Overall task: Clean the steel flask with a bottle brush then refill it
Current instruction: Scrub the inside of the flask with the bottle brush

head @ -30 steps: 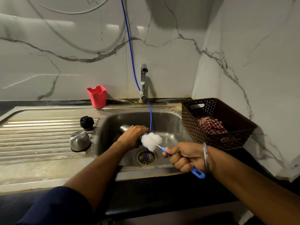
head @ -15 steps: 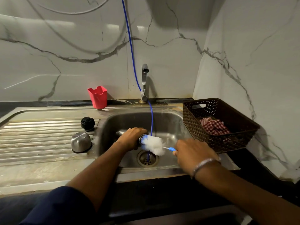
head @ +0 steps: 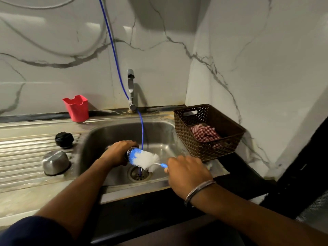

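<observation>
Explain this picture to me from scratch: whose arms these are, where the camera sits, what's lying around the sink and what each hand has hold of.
There is no machine here. The camera is worn on a person's head and looks down, so the two arms are that person's own.

The left hand grips a steel flask lying sideways over the sink. The right hand holds the blue handle of a bottle brush, its fingers curled round it; the white bristle head is at the flask's mouth.

On the ridged draining board to the left sit a black stopper and a steel cup lid. A red cup stands by the wall. A tap rises behind the sink, and a blue hose runs down into the drain. On the right, a brown basket holds a red checked cloth.
</observation>
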